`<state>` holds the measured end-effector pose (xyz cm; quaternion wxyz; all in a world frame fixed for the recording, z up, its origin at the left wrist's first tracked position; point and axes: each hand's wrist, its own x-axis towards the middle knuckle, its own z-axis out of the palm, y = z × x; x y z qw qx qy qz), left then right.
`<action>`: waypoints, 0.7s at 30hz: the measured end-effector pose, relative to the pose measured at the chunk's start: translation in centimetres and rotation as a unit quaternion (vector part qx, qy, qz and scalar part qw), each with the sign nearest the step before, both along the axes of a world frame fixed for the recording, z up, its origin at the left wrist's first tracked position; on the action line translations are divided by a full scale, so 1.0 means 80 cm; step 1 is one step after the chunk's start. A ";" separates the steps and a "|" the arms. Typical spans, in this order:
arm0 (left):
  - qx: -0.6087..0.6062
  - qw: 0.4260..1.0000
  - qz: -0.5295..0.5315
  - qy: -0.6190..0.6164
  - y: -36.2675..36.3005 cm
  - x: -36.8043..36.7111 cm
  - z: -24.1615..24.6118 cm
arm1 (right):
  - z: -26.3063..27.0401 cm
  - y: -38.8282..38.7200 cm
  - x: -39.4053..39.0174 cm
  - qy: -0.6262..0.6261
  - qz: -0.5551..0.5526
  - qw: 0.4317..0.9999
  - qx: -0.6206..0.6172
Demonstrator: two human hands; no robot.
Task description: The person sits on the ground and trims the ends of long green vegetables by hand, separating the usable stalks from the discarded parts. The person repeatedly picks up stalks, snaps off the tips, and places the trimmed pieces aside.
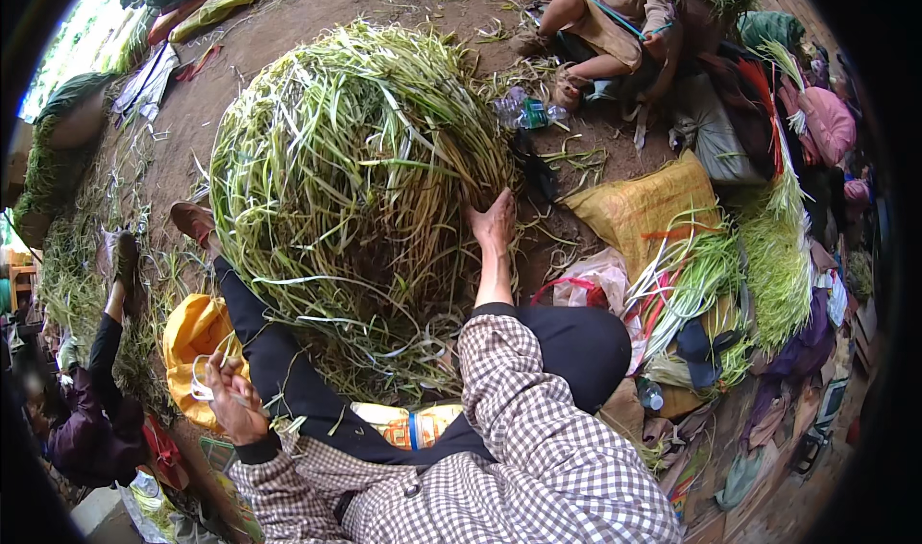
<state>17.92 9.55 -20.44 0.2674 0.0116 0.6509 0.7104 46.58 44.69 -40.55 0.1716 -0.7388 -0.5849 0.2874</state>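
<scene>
A large heap of long green and yellowing plant stalks [346, 177] lies on the earthen ground between my legs. My right hand [493, 220] rests at the right edge of the heap, its fingertips against or among the stalks; whether it grips any is hidden. At the lower left my left hand [234, 400] is raised above my thigh, fingers curled around a few thin pale stalks [202, 378], some of them looped. Loose bits of stalk lie on my dark trousers. A yellow bag [194, 339] is just beyond my left hand.
At right lie a yellow woven sack [648, 205], a bundle of green stalks [699, 270], a pinkish plastic bag [594, 277] and a capped bottle [650, 394]. Crushed plastic bottles [529, 110] lie beyond the heap. One person sits at upper right, another at far left.
</scene>
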 end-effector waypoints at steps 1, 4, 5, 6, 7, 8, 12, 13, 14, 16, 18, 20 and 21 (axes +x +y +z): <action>-0.023 1.000 0.005 -0.007 0.002 0.009 0.002 | 0.022 0.005 0.003 0.032 0.019 0.999 -0.012; -0.047 0.999 -0.011 -0.005 0.010 0.012 -0.002 | -0.050 0.029 0.040 0.052 0.015 0.998 0.041; -0.044 0.999 -0.020 -0.007 0.015 0.009 -0.004 | -0.070 0.036 0.055 0.166 -0.001 0.985 0.041; -0.042 0.999 -0.020 -0.008 0.014 0.009 -0.007 | -0.070 0.037 0.055 0.218 0.002 0.975 0.038; -0.048 0.999 -0.018 -0.005 0.009 0.008 -0.012 | -0.064 0.036 0.054 0.266 0.008 0.963 0.032; -0.054 0.998 -0.017 -0.001 0.006 0.007 -0.017 | -0.062 0.039 0.051 0.263 -0.008 0.965 0.021; -0.035 0.998 -0.024 -0.035 0.020 0.022 -0.027 | -0.022 0.039 0.043 0.297 -0.012 0.955 -0.020; -0.030 0.998 -0.028 -0.041 0.023 0.025 -0.028 | -0.013 0.036 0.041 0.294 -0.018 0.955 -0.040; -0.021 0.999 -0.027 -0.041 0.026 0.030 -0.029 | -0.002 0.033 0.042 0.291 -0.023 0.955 -0.061; -0.035 0.998 -0.038 -0.036 0.036 0.036 -0.022 | 0.046 0.018 0.028 0.334 -0.028 0.941 -0.047; -0.041 0.998 -0.047 -0.023 0.034 0.038 -0.018 | 0.031 0.015 0.020 0.368 0.014 0.930 0.001; -0.042 0.997 -0.055 -0.017 0.031 0.043 -0.012 | 0.037 0.012 0.012 0.321 0.013 0.947 -0.007; -0.042 0.997 -0.059 -0.013 0.032 0.044 -0.009 | 0.050 0.010 0.006 0.258 -0.008 0.965 -0.044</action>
